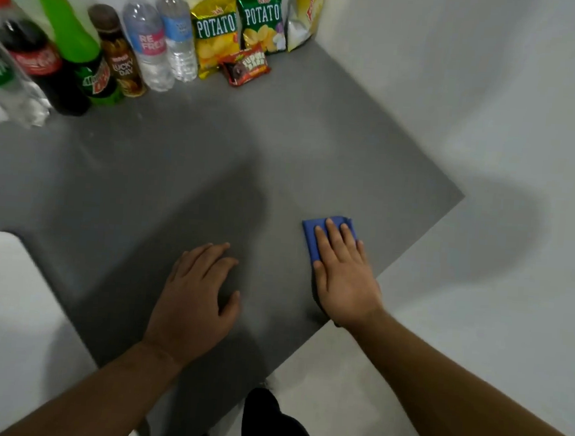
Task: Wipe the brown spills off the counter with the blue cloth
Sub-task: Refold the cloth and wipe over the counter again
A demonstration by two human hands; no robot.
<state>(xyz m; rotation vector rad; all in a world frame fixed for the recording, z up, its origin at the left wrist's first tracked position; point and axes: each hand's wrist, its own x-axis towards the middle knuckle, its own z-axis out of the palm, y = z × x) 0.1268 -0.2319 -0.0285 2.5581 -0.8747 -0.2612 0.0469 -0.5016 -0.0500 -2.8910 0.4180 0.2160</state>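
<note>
Grey counter [188,163] filled most of the head view, its far edge against a white wall [459,76] and its right edge cut on a diagonal; surface looked dull and smooth, and no brown marks could be made out through the blur. Left hand [193,299] lay flat on the counter, palm down, fingers loosely spread, holding nothing. Right hand [345,273] lay flat, fingers together and extended, pressed on top of the blue cloth [311,240], which was folded into a small pad near the counter's right edge; only its left strip and far corner showed past the fingers. The two hands were apart, bare counter between them. Along the back stood a row of bottles, left to right: a clear one with a green label, writing unreadable [3,72]; a Coca-Cola bottle [35,60], red cap; a Mountain Dew bottle [83,53], bright green neck; a brown bottle reading "LUCKY DAY" [120,59]; a water bottle with a pink label reading "REFRESH" in part [148,44]; a second water bottle [178,33], label too blurred. Next came two Oishi bags marked "POTATO", one yellow [215,32], one green [262,18], then a yellow-and-white bag [305,14], lettering unclear. Smallest item: a red "FUDGEE BARR" wrapper [245,65] lying in front of the chip bags.
</note>
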